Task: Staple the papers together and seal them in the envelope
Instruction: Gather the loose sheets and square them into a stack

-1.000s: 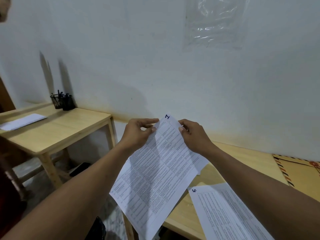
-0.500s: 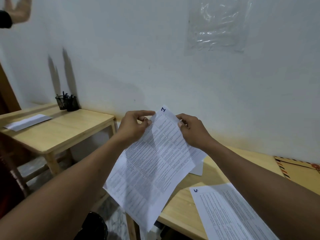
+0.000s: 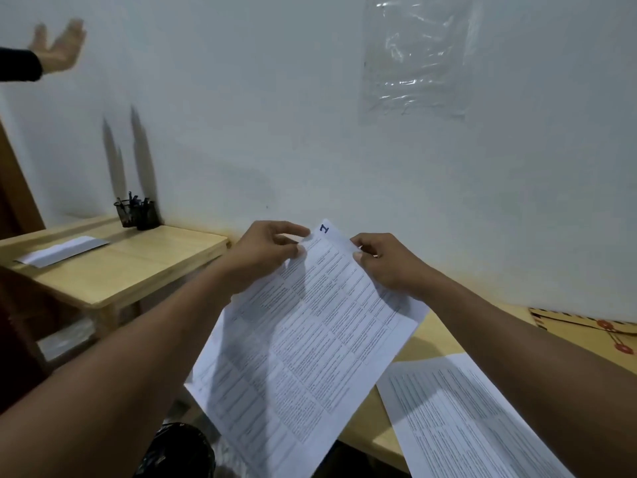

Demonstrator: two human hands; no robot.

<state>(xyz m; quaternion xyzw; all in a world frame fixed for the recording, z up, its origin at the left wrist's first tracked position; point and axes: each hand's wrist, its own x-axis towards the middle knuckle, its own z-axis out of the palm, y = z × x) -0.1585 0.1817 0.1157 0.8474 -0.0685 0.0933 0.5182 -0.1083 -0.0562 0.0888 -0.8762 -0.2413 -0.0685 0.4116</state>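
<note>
I hold a stack of printed white papers (image 3: 303,343) up in the air over the table's left edge, tilted, with a handwritten "1" at the top corner. My left hand (image 3: 265,253) pinches the top left edge. At the top right edge, my right hand (image 3: 386,263) pinches the same stack. Another printed sheet (image 3: 458,419) lies flat on the wooden table (image 3: 437,336) under my right forearm. A brown envelope (image 3: 586,336) with a striped border and red string buttons lies at the table's far right. No stapler is in view.
A second wooden table (image 3: 131,270) stands at the left with a white envelope (image 3: 62,253) and a black pen holder (image 3: 136,213) on it. Another person's raised hand (image 3: 58,50) shows at the upper left. A plastic sheet (image 3: 417,56) hangs on the white wall.
The papers stay pinched in both hands, shifted slightly. The other person's hand at the upper left has come further into view and opened.
</note>
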